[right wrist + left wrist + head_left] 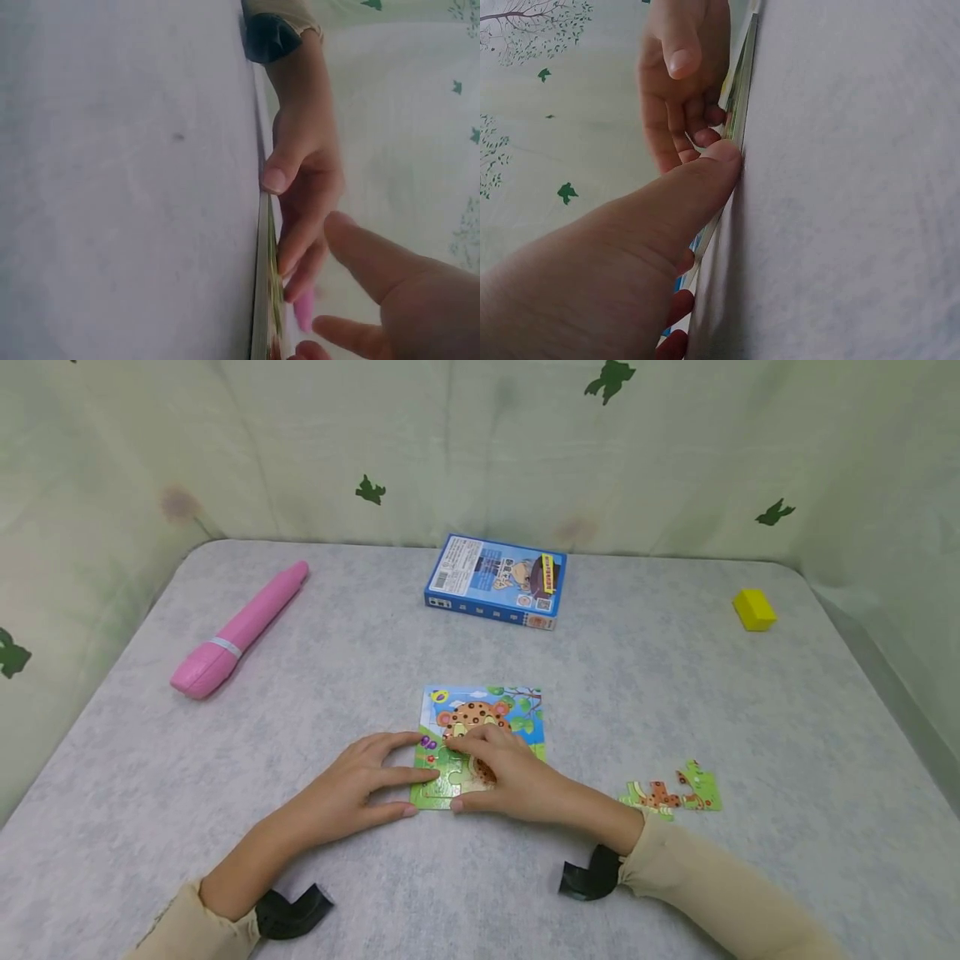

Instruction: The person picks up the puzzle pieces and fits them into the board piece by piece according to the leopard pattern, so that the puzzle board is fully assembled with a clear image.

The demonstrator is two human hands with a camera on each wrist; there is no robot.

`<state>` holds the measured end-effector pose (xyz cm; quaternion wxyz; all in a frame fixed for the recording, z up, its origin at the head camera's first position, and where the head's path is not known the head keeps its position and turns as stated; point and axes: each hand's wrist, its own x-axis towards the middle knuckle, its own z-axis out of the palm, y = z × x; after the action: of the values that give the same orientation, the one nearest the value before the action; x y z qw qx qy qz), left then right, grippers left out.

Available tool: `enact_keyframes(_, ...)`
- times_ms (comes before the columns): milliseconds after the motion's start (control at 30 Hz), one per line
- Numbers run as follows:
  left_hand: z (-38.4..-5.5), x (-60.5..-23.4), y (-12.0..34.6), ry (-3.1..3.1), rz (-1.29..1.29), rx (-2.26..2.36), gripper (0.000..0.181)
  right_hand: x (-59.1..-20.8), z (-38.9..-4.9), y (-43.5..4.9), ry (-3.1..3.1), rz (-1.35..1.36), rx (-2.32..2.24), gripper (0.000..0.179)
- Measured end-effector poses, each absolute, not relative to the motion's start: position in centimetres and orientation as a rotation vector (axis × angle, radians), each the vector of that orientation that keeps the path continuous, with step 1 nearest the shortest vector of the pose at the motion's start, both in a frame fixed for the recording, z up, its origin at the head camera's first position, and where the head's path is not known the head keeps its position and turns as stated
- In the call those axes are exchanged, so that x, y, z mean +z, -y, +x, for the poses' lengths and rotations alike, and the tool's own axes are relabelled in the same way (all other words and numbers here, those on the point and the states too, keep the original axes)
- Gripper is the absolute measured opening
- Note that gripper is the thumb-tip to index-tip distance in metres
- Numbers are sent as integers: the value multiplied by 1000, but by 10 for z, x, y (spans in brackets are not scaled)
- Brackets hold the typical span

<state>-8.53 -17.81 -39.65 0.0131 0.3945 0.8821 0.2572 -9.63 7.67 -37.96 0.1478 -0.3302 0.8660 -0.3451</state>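
A jigsaw puzzle (528, 702) with a spotted leopard on a blue and green ground lies flat at mid-table. My left hand (352, 785), fingers spread, steadies its left side; the thumb touches the lower left corner. In the left wrist view, the left thumb (682, 202) presses the puzzle's thin edge. Over the lower part of the picture is my right hand (517, 777), its fingertips touching the pieces and partly hiding them. In the right wrist view, the right thumb (367, 255) stands off the board. Loose puzzle pieces (701, 787) lie to the right, beyond the right wrist.
Behind the puzzle lies a blue box (491, 581). A pink, tapered object with a pale band (243, 631) lies at the left, and a yellow block (754, 610) at the far right. A patterned curtain (480, 452) hangs behind the grey cloth-covered table (337, 660).
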Motion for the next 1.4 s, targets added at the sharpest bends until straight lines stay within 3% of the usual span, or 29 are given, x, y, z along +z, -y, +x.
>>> enact_keyframes(333,-85,-398,179,-2763,1225,816,40,-361,-82,-126,-2464,-923,-1366,67)
enact_keyframes(500,-85,-397,178,-2759,1206,807,40,-350,-70,-168,-2639,-944,-1411,76)
enact_keyframes(833,-86,-397,178,-2764,1220,798,40,-356,-45,-225,-2810,-732,-1319,75)
enact_keyframes(1400,-85,-396,177,-2756,1195,786,41,-382,-46,-254,-2793,-656,-965,72)
